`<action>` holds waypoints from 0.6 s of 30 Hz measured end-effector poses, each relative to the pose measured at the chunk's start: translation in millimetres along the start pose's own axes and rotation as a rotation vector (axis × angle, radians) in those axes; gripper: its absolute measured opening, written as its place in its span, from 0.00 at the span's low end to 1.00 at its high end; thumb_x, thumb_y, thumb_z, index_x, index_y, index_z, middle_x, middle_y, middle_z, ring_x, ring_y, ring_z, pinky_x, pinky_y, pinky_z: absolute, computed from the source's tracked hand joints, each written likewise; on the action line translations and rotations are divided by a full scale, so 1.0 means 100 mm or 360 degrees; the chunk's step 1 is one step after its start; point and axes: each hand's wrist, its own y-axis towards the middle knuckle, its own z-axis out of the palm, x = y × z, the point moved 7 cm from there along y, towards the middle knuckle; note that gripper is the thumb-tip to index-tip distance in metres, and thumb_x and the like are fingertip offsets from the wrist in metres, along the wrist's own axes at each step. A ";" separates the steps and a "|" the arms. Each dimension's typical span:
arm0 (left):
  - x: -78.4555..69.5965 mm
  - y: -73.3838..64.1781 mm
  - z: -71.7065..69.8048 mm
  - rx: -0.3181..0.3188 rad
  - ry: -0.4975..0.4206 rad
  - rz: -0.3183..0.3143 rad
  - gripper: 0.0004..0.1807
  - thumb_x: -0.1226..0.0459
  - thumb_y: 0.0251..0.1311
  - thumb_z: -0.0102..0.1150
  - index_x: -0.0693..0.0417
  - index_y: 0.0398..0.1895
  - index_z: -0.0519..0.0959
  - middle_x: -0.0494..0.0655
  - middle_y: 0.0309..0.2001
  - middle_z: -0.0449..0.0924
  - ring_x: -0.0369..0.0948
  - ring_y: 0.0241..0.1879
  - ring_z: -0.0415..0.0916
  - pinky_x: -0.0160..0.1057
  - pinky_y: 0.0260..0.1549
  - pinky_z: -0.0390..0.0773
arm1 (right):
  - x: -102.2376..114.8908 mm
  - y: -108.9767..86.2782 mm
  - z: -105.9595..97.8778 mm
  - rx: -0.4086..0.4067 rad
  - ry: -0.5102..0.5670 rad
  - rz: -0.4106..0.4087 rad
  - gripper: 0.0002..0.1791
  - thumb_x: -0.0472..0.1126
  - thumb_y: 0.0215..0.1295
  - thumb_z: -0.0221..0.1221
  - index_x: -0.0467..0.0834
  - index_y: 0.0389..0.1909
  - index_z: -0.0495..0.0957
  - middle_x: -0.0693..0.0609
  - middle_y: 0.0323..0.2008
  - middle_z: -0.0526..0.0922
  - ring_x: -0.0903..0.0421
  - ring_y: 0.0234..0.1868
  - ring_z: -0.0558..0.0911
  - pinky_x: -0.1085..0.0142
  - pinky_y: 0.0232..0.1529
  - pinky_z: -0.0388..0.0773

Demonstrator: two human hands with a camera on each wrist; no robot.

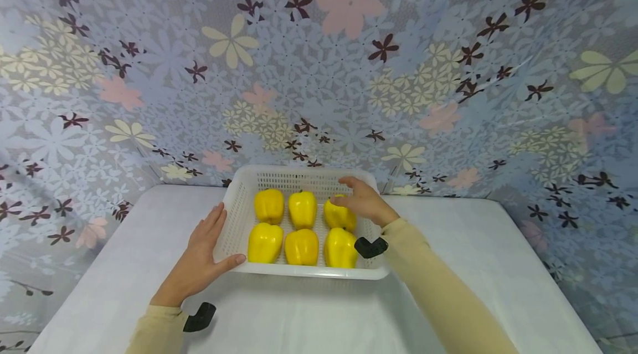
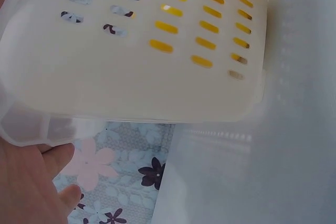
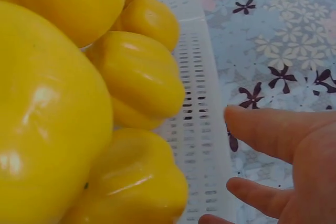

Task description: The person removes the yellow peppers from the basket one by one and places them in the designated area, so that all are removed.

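Six peppers [image 1: 303,209] show from the head, only slivers through the basket [image 2: 131,85] from left wrist; both hands [image 1: 201,257] [image 1: 368,201] unclenched.

Six peppers [image 1: 301,247], one basket [image 1: 309,271], two hands [image 1: 201,260]

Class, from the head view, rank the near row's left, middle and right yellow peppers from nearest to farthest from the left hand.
1. Left pepper: row's end, toward the left hand.
2. Middle pepper: centre of the row.
3. Right pepper: opposite end, toward the right side of the basket.
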 end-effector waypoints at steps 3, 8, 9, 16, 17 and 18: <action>0.01 0.00 0.00 0.0001 -0.0009 -0.0002 0.57 0.47 0.58 0.68 0.67 0.79 0.48 0.60 0.80 0.40 0.66 0.76 0.40 0.65 0.72 0.40 | -0.02 0.03 0.06 0.0037 -0.0019 0.0046 0.39 0.47 0.68 0.63 0.37 0.75 0.60 0.37 0.76 0.58 0.38 0.75 0.58 0.42 0.72 0.58; 0.02 0.01 0.01 0.0009 -0.0014 0.0024 0.57 0.47 0.58 0.68 0.68 0.78 0.48 0.61 0.80 0.40 0.65 0.76 0.40 0.69 0.70 0.44 | -0.07 0.06 0.14 0.0070 -0.0081 0.0092 0.39 0.46 0.67 0.64 0.37 0.74 0.60 0.37 0.75 0.59 0.38 0.75 0.59 0.44 0.73 0.58; 0.02 0.02 0.01 0.0005 -0.0014 0.0031 0.57 0.47 0.57 0.68 0.68 0.78 0.48 0.62 0.80 0.41 0.65 0.76 0.41 0.70 0.69 0.45 | -0.07 0.06 0.16 0.0076 -0.0096 0.0089 0.39 0.46 0.67 0.64 0.36 0.74 0.61 0.37 0.75 0.59 0.38 0.75 0.59 0.44 0.73 0.57; 0.04 0.03 -0.01 -0.0005 -0.0016 0.0019 0.60 0.46 0.54 0.71 0.67 0.79 0.48 0.61 0.80 0.41 0.64 0.76 0.41 0.70 0.69 0.45 | -0.04 0.07 0.22 0.0144 -0.0180 0.0099 0.41 0.46 0.66 0.64 0.35 0.75 0.59 0.37 0.75 0.59 0.39 0.73 0.62 0.45 0.69 0.65; 0.04 0.03 -0.01 0.0000 -0.0015 0.0013 0.60 0.46 0.54 0.71 0.67 0.79 0.48 0.61 0.80 0.41 0.64 0.76 0.41 0.69 0.70 0.43 | -0.05 0.08 0.23 0.0152 -0.0193 0.0111 0.42 0.46 0.66 0.65 0.36 0.75 0.59 0.37 0.75 0.59 0.40 0.71 0.65 0.45 0.65 0.71; 0.04 0.04 -0.01 0.0005 -0.0012 0.0006 0.60 0.46 0.54 0.71 0.66 0.79 0.47 0.61 0.80 0.41 0.64 0.76 0.40 0.68 0.70 0.42 | -0.06 0.08 0.24 0.0158 -0.0200 0.0117 0.42 0.46 0.65 0.65 0.37 0.75 0.59 0.37 0.74 0.61 0.40 0.69 0.67 0.46 0.59 0.76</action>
